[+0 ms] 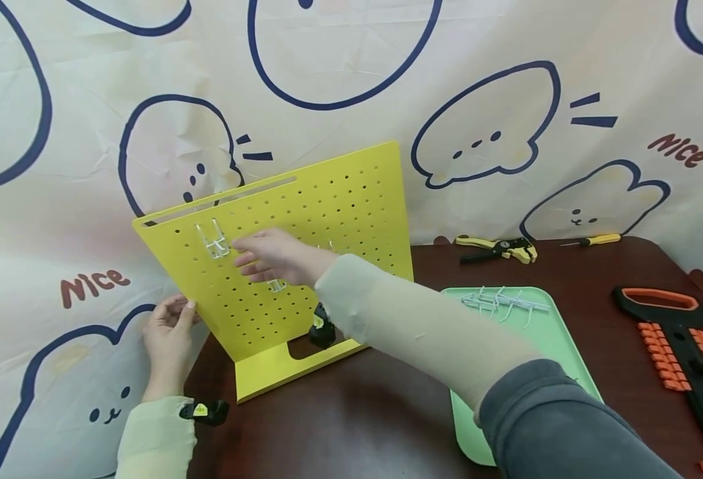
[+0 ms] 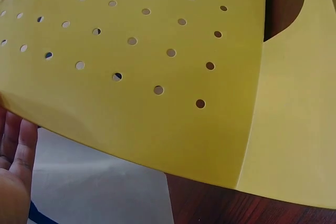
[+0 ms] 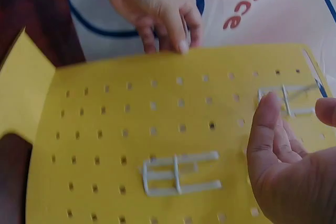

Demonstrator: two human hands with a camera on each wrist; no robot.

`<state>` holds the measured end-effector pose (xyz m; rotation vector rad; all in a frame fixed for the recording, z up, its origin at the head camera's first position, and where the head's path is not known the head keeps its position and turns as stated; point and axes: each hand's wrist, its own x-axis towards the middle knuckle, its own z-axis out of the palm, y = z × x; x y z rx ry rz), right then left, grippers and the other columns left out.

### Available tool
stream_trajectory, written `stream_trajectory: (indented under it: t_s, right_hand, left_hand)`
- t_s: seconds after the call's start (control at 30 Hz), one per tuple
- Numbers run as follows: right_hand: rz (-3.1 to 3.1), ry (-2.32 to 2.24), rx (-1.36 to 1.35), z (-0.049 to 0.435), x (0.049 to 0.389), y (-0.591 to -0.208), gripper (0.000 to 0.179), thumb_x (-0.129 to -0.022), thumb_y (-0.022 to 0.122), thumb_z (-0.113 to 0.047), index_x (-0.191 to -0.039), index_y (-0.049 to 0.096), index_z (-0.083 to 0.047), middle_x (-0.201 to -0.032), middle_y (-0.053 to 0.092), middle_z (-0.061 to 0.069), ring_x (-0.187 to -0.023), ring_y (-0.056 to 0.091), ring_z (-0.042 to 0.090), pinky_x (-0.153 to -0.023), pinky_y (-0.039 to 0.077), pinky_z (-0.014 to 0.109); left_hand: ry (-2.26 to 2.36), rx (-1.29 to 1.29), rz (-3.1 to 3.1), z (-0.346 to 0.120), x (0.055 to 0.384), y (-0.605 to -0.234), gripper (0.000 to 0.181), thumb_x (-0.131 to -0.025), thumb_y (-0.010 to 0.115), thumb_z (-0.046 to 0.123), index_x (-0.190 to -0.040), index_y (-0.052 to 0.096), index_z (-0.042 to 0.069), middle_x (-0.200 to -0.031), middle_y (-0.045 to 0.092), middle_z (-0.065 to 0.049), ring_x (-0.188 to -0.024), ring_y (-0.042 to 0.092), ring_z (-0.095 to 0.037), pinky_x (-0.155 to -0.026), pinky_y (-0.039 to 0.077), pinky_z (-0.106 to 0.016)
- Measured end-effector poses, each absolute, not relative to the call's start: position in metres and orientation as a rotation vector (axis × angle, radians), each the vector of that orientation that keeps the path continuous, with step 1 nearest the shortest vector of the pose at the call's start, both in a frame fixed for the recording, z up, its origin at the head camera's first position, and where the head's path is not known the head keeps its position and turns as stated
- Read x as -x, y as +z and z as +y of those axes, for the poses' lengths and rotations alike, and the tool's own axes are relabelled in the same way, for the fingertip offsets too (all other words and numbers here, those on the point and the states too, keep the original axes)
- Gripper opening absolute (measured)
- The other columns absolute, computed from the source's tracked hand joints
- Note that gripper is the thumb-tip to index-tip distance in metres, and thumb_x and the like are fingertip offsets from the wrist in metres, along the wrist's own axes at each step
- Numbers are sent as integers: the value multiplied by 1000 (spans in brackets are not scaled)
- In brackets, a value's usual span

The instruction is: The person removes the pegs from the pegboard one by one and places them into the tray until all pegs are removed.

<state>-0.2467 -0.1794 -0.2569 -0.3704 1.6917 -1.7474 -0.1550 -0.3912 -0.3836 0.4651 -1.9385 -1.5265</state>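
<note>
A yellow pegboard [image 1: 327, 219] with an L-shaped base stands tilted on the dark table. At its left edge my left hand [image 1: 168, 336] holds on, thumb by the edge and fingers partly hidden behind it; the right wrist view shows this left hand [image 3: 157, 11] too. My right hand [image 1: 282, 256] hovers before the board's front, fingers loosely bent and holding nothing. Just beside its fingertips, a white wire hook [image 1: 213, 243] hangs in the upper-left holes. Lower down sits a second white double hook [image 3: 178, 174]. Another white hook is partly covered by the right forearm.
To the right lies a green tray [image 1: 467, 426] with several white hooks [image 1: 501, 303]. Yellow-black wire strippers [image 1: 507, 249] and a yellow-handled screwdriver [image 1: 602, 239] lie at the back. A black tool with orange blocks [image 1: 683, 352] is at far right. A printed cloth hangs behind.
</note>
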Motion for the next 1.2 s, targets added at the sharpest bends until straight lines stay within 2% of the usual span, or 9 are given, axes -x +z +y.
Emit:
stream_trajectory:
  t_s: [0.17, 0.3, 0.53, 0.67, 0.8, 0.9, 1.0, 1.07, 1.2]
  right_hand:
    - [1552, -1862, 289, -198, 239, -261, 26, -107, 60, -23, -118, 67, 0, -100, 72, 11, -94, 70, 24, -90, 58, 35]
    - [1405, -1952, 223, -206, 236, -263, 21, -105, 61, -16, -113, 70, 1, -101, 74, 12, -86, 69, 19, -90, 58, 33]
    - [1275, -1980, 194, -203, 233, -259, 14, -103, 62, -6, -99, 72, 4, -81, 70, 9, -69, 64, 14, -62, 54, 19]
    - [1301, -1904, 333, -193, 228, -250, 19, -104, 60, -3, -112, 67, 12, -82, 69, 11, -69, 63, 14, -62, 53, 19]
    - [1428, -1822, 484, -169, 222, -243, 30, -105, 57, -3, -129, 59, 15, -103, 70, 24, -74, 64, 15, -66, 54, 21]
    - [1526, -1782, 553, -142, 225, -243, 31, -106, 56, -4, -131, 56, 14, -111, 69, 26, -81, 66, 17, -71, 57, 23]
    - [1604, -1773, 562, -111, 235, -252, 33, -106, 55, -4, -134, 54, 14, -108, 68, 20, -91, 66, 21, -76, 58, 24]
    - [1654, -1777, 543, -88, 242, -261, 33, -107, 55, -4, -134, 53, 14, -112, 67, 22, -95, 66, 23, -79, 58, 24]
    - [1733, -1802, 452, -42, 257, -280, 34, -107, 54, -5, -135, 50, 14, -108, 67, 17, -93, 66, 20, -79, 56, 24]
  left_hand:
    - [-1566, -452, -1912, -391, 154, -383, 9, -103, 62, 7, -111, 65, 11, -94, 64, 9, -87, 62, -7, -76, 52, -12]
    - [-1562, -459, -1915, -391, 153, -384, 8, -104, 62, 7, -110, 65, 11, -93, 63, 8, -87, 62, -6, -76, 52, -10]
    - [-1580, -480, -1911, -390, 154, -383, 9, -104, 61, 11, -112, 66, 13, -100, 62, -3, -91, 62, -8, -78, 52, -9]
    - [-1583, -480, -1909, -391, 154, -382, 11, -104, 61, 10, -113, 67, 13, -101, 64, -3, -91, 62, -7, -78, 51, -9]
    - [-1584, -475, -1902, -389, 155, -383, 10, -104, 61, 9, -112, 66, 13, -100, 62, -2, -91, 62, -8, -78, 51, -9]
    - [-1581, -478, -1892, -390, 155, -384, 9, -104, 61, 9, -111, 66, 14, -99, 60, -1, -90, 61, -8, -77, 51, -9]
    - [-1599, -490, -1874, -392, 155, -385, 9, -104, 61, 8, -110, 65, 14, -100, 59, -2, -90, 61, -8, -77, 51, -9]
    - [-1620, -480, -1847, -392, 155, -386, 10, -103, 61, 6, -109, 66, 13, -99, 59, -3, -89, 61, -9, -76, 52, -9]
    - [-1631, -477, -1847, -390, 156, -387, 10, -103, 62, 5, -109, 66, 12, -100, 60, -5, -87, 61, -9, -75, 52, -10]
